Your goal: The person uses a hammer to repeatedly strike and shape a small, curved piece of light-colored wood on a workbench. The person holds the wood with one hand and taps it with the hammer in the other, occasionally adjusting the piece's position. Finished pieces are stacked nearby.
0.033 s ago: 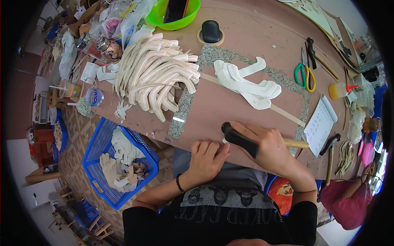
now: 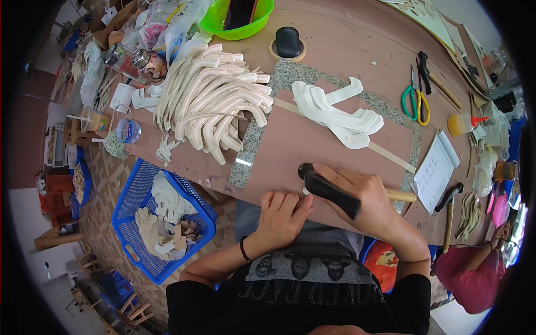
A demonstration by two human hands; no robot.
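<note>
In my right hand [image 2: 365, 204] is a hammer with a black head [image 2: 332, 192] and a pale wooden handle [image 2: 402, 195], fingers wrapped round it close to the head. The head is low over the near edge of the work board. My left hand [image 2: 279, 218] rests at that edge, fingers curled and thumb against them. A small white piece [image 2: 306, 191] shows at its thumb tip, beside the hammer head; the rest is hidden. Beyond my hands lies a small pile of curved white strips [image 2: 335, 114]. To its left is a big heap of cream curved strips [image 2: 215, 100].
A blue basket [image 2: 125, 223] with scraps stands below the table at left. Scissors [image 2: 414, 100], another hammer [image 2: 438, 81], a glue bottle [image 2: 460, 124] and a notepad [image 2: 435, 170] lie at right. A green bowl [image 2: 237, 30] is at the back. A person in red [image 2: 472, 276] is at lower right.
The hammer head has shifted slightly and turned a little in my right hand. My left hand and the piles of strips look the same.
</note>
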